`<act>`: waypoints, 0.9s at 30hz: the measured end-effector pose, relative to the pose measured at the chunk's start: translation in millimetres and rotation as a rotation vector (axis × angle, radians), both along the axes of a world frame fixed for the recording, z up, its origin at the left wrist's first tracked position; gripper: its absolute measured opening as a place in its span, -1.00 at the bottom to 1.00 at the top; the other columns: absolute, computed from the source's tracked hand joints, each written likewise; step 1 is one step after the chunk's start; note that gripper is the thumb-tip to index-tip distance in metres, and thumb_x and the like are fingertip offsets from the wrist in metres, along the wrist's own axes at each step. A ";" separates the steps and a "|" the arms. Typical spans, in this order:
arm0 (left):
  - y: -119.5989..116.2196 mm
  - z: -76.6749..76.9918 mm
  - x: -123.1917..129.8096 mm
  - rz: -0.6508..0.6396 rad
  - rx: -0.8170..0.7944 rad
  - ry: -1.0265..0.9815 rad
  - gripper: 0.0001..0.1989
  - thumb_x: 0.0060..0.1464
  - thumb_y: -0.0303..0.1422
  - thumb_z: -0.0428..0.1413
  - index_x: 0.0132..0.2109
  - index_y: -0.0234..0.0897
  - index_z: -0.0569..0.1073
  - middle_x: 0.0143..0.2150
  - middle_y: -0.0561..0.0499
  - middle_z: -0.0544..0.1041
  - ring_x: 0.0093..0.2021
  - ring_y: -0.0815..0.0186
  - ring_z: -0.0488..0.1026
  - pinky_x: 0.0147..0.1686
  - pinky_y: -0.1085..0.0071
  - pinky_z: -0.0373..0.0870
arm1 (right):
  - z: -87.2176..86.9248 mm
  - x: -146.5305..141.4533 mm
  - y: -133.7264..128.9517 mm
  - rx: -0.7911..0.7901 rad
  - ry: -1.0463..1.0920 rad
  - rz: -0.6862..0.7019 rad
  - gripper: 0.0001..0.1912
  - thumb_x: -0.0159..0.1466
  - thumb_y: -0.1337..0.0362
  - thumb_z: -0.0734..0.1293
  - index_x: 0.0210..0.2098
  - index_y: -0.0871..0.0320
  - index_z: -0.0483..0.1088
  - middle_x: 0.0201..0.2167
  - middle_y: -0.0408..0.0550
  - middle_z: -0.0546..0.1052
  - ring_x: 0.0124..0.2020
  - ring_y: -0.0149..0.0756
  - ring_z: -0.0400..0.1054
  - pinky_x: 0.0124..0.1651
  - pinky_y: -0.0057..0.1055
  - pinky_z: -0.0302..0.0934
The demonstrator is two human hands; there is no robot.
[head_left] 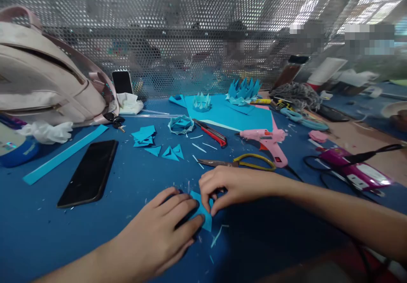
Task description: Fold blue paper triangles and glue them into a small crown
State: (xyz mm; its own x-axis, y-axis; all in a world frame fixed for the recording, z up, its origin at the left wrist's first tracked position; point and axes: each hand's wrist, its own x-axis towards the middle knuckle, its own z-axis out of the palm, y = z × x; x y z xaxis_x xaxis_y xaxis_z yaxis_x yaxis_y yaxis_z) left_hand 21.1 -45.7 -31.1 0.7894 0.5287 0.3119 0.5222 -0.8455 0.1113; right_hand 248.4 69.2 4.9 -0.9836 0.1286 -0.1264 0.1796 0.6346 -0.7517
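A small piece of blue paper (207, 222) lies on the blue table between my hands. My left hand (160, 225) holds it down from the left, fingers bent and thumb across it. From the right, my right hand (219, 189) pinches its upper right edge between thumb and fingers. Thin paper trimmings (218, 235) lie just in front of the piece. Beyond my hands rest yellow-handled scissors (254, 161), with their blades toward the left. Folded blue triangles (171, 152) and a stack of blue paper pieces (144, 135) lie farther off.
A pink glue gun (269, 141), a red utility knife (214, 135) and a folded paper ring (181, 124) lie behind. Two pointed paper crowns (202, 102) rest on a blue sheet (229, 115). To the left are a black phone (89, 172), a paper strip (65, 155) and a backpack (47, 71).
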 end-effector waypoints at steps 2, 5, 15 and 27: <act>1.4 -0.1 1.0 -0.010 -0.010 -0.012 -0.70 0.33 -0.39 -0.04 0.14 -0.26 0.41 0.04 -0.12 0.50 0.07 0.13 0.42 0.13 0.08 0.31 | -3.6 1.1 0.3 0.018 0.018 -0.002 -0.72 0.38 0.13 0.32 -0.28 0.21 0.53 -0.36 -0.11 0.44 -0.25 -0.39 0.34 -0.16 -0.52 0.19; 3.5 -2.6 3.1 -0.009 0.023 -0.037 -0.70 0.35 -0.39 -0.07 0.12 -0.23 0.44 0.02 -0.11 0.51 0.06 0.13 0.42 0.10 0.10 0.32 | -8.7 2.4 -0.1 0.023 0.061 -0.036 -0.73 0.38 0.14 0.31 -0.27 0.22 0.51 -0.37 -0.11 0.44 -0.28 -0.39 0.33 -0.17 -0.51 0.19; -0.5 -9.9 6.8 0.019 0.122 -0.014 -0.67 0.41 -0.39 -0.12 0.10 -0.12 0.50 -0.03 0.06 0.58 0.04 0.25 0.40 0.22 0.28 0.10 | -21.7 0.3 -7.2 0.107 0.053 -0.167 -0.89 0.34 0.25 0.37 -0.29 0.16 0.43 -0.38 -0.23 0.42 -0.29 -0.43 0.32 -0.26 -0.52 0.10; -0.5 -19.9 7.6 0.050 0.101 -0.101 -0.67 0.39 -0.46 -0.11 0.01 -0.16 0.55 -0.10 0.08 0.60 0.06 0.30 0.38 0.37 0.28 -0.13 | -38.9 -4.5 -23.9 0.462 0.076 -0.202 -0.59 0.45 -0.01 0.13 -0.29 0.16 0.38 -0.32 -0.14 0.45 -0.35 -0.30 0.26 -0.34 -0.36 0.06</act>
State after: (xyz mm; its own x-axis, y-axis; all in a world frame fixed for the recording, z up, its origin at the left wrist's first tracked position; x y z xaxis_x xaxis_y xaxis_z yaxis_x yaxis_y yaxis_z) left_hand 28.7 -46.2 -51.0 0.7250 0.5283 0.4420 0.5545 -0.8283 0.0805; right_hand 243.9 45.4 -34.0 -0.9376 0.3425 0.0597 0.2884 0.8622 -0.4164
